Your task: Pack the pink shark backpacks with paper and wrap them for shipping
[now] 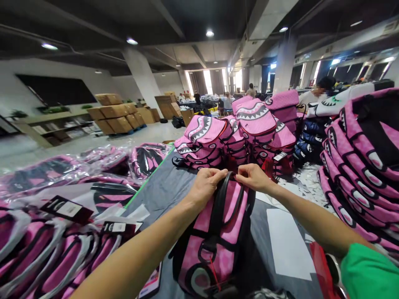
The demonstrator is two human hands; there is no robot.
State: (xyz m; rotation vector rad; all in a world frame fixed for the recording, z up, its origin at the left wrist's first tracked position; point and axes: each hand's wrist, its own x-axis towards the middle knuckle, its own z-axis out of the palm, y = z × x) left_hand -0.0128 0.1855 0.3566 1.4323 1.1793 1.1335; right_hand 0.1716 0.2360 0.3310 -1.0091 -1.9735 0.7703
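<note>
A pink and black backpack stands on the grey-covered table right in front of me. Both my hands are at its far top end. My left hand pinches the black strap that runs along the bag. Close beside it, my right hand has thumb and fingers pressed together at the bag's edge; what is between them is too small to make out. Lower on the bag, a red cord hangs near a black ring and a grey oval patch.
Stacked pink shark-mouth backpacks stand beyond my hands, with another tall pile at right. Plastic-wrapped bags and tagged bags lie left. White paper, a phone and paper scraps lie on the table. A person is behind.
</note>
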